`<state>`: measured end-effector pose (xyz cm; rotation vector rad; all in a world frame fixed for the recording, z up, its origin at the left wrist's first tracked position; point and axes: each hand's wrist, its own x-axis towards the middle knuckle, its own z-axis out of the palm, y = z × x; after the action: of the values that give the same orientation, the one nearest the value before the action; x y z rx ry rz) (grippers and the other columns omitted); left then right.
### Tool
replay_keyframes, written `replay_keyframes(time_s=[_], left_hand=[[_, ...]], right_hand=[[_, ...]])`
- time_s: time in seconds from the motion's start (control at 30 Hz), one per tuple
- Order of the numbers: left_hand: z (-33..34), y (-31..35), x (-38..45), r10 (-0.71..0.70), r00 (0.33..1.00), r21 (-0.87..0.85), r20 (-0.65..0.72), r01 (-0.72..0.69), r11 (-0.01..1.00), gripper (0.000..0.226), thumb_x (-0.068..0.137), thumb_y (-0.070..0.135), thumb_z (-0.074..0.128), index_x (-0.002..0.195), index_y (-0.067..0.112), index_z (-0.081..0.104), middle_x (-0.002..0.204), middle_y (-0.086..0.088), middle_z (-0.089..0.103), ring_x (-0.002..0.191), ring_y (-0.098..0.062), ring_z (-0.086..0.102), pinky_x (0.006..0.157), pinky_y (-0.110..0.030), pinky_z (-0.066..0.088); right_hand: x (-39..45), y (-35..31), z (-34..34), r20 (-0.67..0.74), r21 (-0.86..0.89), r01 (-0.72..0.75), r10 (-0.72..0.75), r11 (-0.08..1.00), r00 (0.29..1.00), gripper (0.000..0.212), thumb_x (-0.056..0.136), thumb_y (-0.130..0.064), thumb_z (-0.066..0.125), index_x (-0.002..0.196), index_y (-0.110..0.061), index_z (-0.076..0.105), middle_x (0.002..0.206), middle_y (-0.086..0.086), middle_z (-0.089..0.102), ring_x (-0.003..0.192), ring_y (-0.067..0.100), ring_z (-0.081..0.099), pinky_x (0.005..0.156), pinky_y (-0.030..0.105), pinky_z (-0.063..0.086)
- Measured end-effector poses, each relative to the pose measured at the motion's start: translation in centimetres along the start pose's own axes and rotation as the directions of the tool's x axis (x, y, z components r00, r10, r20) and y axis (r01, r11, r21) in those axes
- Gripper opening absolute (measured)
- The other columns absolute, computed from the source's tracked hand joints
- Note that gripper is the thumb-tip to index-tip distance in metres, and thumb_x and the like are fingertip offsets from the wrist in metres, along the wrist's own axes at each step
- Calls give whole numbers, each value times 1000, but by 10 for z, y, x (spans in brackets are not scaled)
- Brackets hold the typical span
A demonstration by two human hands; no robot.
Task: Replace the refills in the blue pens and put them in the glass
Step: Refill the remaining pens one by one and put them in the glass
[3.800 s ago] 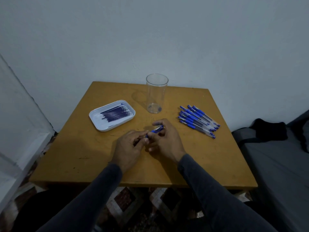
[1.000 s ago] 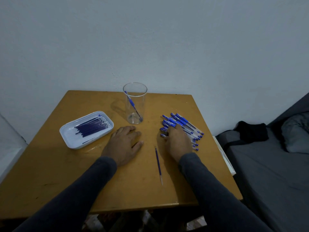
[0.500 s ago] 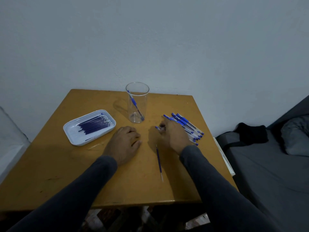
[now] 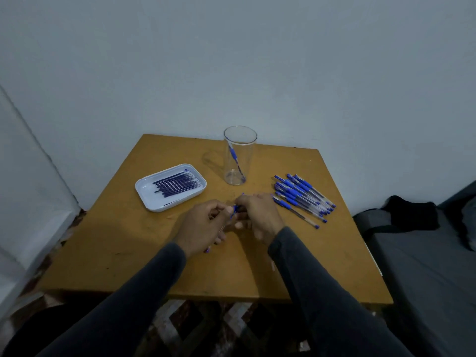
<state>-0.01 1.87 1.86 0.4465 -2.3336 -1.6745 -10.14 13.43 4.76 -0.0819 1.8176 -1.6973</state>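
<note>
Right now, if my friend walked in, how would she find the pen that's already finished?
Start at the yellow-brown table and find the tall clear glass at its far edge by the wall. The finished pen leans inside it. It is the only pen standing in the glass; the others lie in a pile on the tabletop to the right.

Both arms wear long dark grey sleeves (image 4: 144,287) of a soft, plain fabric with no print, stripe or button showing. Each sleeve fits close along the forearm and ends in a plain cuff at the wrist, with faint creases running along the cloth. The left hand (image 4: 199,225) and right hand (image 4: 260,215) are bare, with no glove, ring or watch showing.
</note>
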Motion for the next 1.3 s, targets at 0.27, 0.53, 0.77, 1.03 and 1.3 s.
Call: replay_keyframes(time_s=[0.27, 0.53, 0.77, 1.03, 1.3], left_hand=[[-6, -13, -11, -55, 998, 38, -42, 57, 998, 8, 94, 26, 69, 102, 25, 72, 75, 1, 71, 55, -10, 61, 51, -21, 49], [-3, -20, -15, -5, 999, 70, -50, 9, 997, 13, 98, 33, 61, 100, 29, 74, 81, 4, 73, 56, -7, 58, 54, -20, 49], [-3, -23, -13, 34, 999, 114, -27, -31, 993, 15, 99, 27, 61, 103, 28, 75, 77, 6, 68, 69, -1, 61, 62, -17, 47], [-9, -20, -9, 70, 998, 95, 8, -70, 993, 17, 99, 19, 61, 106, 23, 75, 73, 15, 67, 66, -1, 58, 60, -13, 47], [-10, -26, -5, 61, 998, 100, 27, -63, 993, 23, 99, 23, 61, 119, 30, 71, 79, 7, 69, 72, -5, 60, 67, -22, 48]], right_hand=[[-12, 20, 2, 91, 46, 28, -32, 999, 995, 16, 100, -12, 64, 111, -1, 64, 89, 19, 72, 63, 20, 66, 49, 25, 55], [-16, 33, -1, 86, 81, 69, -76, 994, 993, 24, 101, -18, 62, 115, 1, 65, 85, 16, 71, 68, 25, 70, 51, 26, 53], [-16, 40, -1, 66, 107, 108, -116, 988, 991, 23, 103, -16, 58, 113, 3, 66, 87, 16, 72, 65, 18, 64, 54, 26, 53], [-17, 40, -3, 94, 123, 125, -137, 984, 986, 18, 104, -15, 56, 113, -3, 65, 81, 6, 75, 67, 12, 68, 57, 26, 57], [-15, 38, -8, 67, 225, 113, -131, 968, 989, 17, 106, -17, 51, 113, -6, 62, 92, 10, 74, 74, 13, 70, 54, 26, 58]])
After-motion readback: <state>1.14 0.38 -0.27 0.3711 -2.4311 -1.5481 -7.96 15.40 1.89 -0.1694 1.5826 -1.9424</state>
